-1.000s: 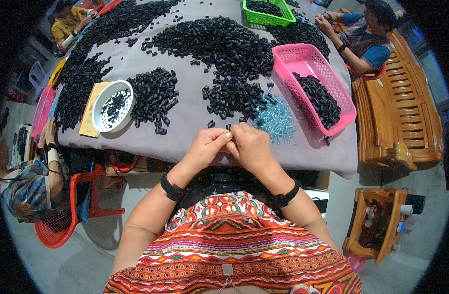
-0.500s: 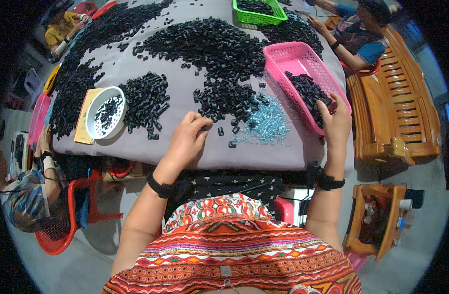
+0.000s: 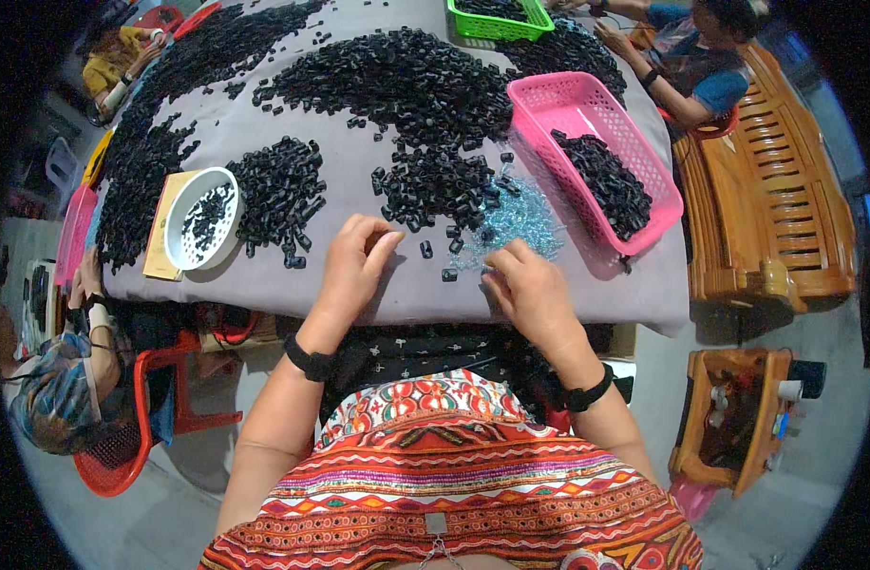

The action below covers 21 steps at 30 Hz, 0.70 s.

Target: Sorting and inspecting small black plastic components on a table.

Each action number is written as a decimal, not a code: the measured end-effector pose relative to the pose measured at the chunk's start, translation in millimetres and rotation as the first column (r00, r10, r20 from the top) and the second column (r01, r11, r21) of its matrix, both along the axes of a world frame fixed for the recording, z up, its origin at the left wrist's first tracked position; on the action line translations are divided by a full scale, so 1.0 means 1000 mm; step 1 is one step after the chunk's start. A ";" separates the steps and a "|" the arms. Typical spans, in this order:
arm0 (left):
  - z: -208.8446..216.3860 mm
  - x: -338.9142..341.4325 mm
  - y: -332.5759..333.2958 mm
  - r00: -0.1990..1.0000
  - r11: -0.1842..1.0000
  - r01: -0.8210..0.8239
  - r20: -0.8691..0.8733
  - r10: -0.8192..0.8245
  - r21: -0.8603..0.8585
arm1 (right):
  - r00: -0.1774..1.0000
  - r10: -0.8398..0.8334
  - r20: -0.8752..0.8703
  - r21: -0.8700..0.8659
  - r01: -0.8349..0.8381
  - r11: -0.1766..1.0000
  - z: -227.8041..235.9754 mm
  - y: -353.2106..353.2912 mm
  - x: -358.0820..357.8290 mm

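My left hand (image 3: 355, 264) is over the grey cloth near the table's front edge, thumb and fingers curled together; anything between them is hidden. My right hand (image 3: 533, 293) is at the near edge of a scatter of small clear-blue pieces (image 3: 522, 226), its fingers bent in a pinch whose contents I cannot make out. Between and beyond the hands lies a heap of small black plastic parts (image 3: 435, 185), with a few loose ones close to my left fingertips. To the right, a pink basket (image 3: 665, 211) holds more black parts.
A white bowl (image 3: 174, 245) with black parts stands on a yellowish book or box (image 3: 157, 249) at the left. Larger black heaps (image 3: 397, 81) and a green basket (image 3: 501, 28) are farther back. People sit at the left and far right. A wooden bench (image 3: 772, 190) stands right of the table.
My right hand has left the pink basket and moved left to the near edge of the blue pieces. My left hand has stayed nearly in place, with its fingers slightly shifted.
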<state>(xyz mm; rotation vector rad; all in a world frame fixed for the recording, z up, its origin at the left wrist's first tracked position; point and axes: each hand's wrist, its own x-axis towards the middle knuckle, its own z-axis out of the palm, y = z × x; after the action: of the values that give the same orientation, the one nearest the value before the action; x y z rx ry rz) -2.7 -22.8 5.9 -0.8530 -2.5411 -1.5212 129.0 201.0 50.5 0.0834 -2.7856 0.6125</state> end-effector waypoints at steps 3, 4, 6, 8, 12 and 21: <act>0.001 0.011 0.000 0.929 0.987 -0.044 0.370 -0.016 0.153 | 0.999 -0.029 0.038 0.021 0.028 0.999 -0.006 -0.003 -0.001; 0.008 0.018 0.002 0.913 0.984 -0.032 0.405 -0.042 0.175 | 0.997 -0.046 0.064 0.024 0.045 0.999 -0.009 -0.003 0.000; 0.011 0.028 0.006 0.896 0.980 -0.023 0.439 -0.068 0.198 | 0.996 -0.056 0.074 0.021 0.055 0.998 -0.014 -0.003 -0.002; 0.010 0.032 0.007 0.857 0.971 0.075 0.483 -0.178 0.226 | 0.995 -0.061 0.081 0.015 0.060 0.998 -0.015 -0.005 -0.004; 0.005 0.036 0.010 0.845 0.974 0.149 0.489 -0.216 0.173 | 0.997 -0.077 0.019 -0.042 0.078 0.996 -0.021 0.001 -0.006; 0.008 0.035 0.011 0.925 0.964 0.248 0.273 -0.265 0.096 | 0.997 0.009 0.080 -0.547 0.036 0.837 0.004 -0.024 -0.016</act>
<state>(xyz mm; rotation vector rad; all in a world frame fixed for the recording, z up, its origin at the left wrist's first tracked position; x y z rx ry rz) 32.1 -12.1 13.6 -1.0668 -2.6419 -1.9154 113.0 176.9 54.5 -0.0845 -2.5586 1.4099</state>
